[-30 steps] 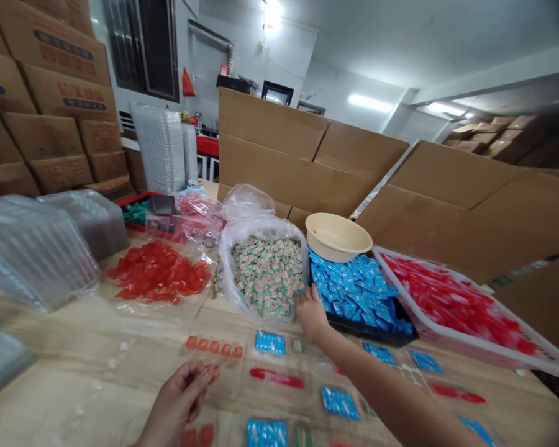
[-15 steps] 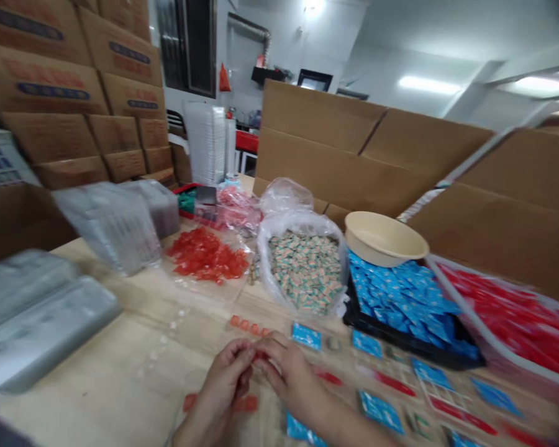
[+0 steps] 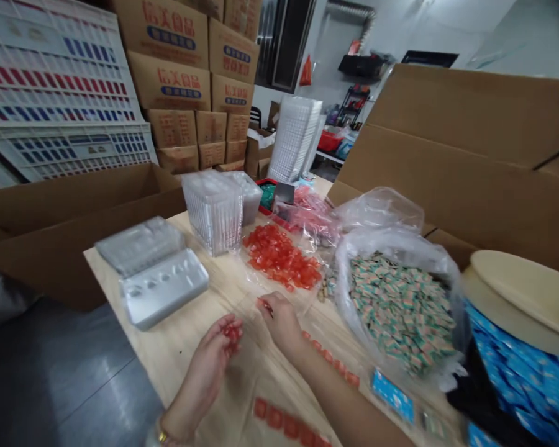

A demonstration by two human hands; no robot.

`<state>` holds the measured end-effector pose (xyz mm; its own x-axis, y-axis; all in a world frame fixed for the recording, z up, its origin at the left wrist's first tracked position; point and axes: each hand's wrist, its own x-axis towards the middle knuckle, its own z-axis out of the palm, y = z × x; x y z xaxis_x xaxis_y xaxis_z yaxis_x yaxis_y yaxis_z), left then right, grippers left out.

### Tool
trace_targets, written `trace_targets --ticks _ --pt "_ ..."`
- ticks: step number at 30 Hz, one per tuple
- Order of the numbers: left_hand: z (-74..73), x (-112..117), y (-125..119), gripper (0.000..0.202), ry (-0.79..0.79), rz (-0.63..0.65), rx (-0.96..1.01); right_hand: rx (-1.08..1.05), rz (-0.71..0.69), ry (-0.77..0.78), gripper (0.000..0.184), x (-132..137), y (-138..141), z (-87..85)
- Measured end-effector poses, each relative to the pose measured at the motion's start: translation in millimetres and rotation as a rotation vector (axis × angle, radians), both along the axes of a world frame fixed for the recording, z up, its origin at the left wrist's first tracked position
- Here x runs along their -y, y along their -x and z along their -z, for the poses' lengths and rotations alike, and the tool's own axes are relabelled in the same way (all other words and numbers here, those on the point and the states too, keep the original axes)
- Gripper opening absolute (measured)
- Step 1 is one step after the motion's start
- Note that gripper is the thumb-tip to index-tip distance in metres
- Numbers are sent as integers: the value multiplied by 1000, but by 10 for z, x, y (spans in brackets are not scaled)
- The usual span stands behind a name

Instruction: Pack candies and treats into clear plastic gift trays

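My left hand, fingers curled, cups several small translucent red pieces above the wooden table. To its right, my right hand pinches what looks like one more red piece at its fingertips. Just beyond the right hand is a loose pile of the same red pieces on clear plastic. More of them form a row beside my right forearm, and a nearer row runs along the bottom. A blue packet lies right of the rows.
A clear bag of small green-and-beige packets stands on the right, beside a cream basin over blue packets. Clear plastic trays and stacked plastic containers sit at left. An open carton adjoins the table.
The view has swung left. My hands, together half a second ago, are now apart, with the right hand nearer the red pile. Red pieces now show in my left hand.
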<state>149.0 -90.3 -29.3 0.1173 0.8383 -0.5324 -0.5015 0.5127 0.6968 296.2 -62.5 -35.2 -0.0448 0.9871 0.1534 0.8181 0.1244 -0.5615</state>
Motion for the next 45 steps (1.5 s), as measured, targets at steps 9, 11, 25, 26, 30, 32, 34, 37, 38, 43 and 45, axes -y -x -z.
trace_targets --ticks 9,11,25,26,30,32,34,37,38,43,45 --pt "212 -84 87 34 -90 96 -84 460 -21 86 17 -108 103 225" --pt "207 -77 84 35 -103 87 -117 317 2 59 24 -8 86 138" --pt "153 197 -133 19 -336 341 -213 -680 -46 67 16 643 130 89" --pt "149 198 -144 22 -328 329 -225 -673 -63 46 17 665 140 69" --pt "102 151 -136 32 -317 337 -267 -637 -71 8 17 667 173 -10" --pt "63 112 -102 32 -334 377 -290 -648 -68 27 16 630 185 -28" --pt "31 72 -61 33 -346 399 -313 -674 -81 42 18 580 196 -42" --pt "14 14 -15 34 -346 433 -324 -670 -102 32 19 494 204 -94" --pt "15 -5 -4 34 -355 451 -322 -648 -119 37 19 463 200 -124" --pt "0 -117 79 35 -435 555 -433 -480 -302 81 14 249 102 -273" --pt "-3 -141 132 32 -539 503 -617 -312 -326 19 15 128 44 -277"
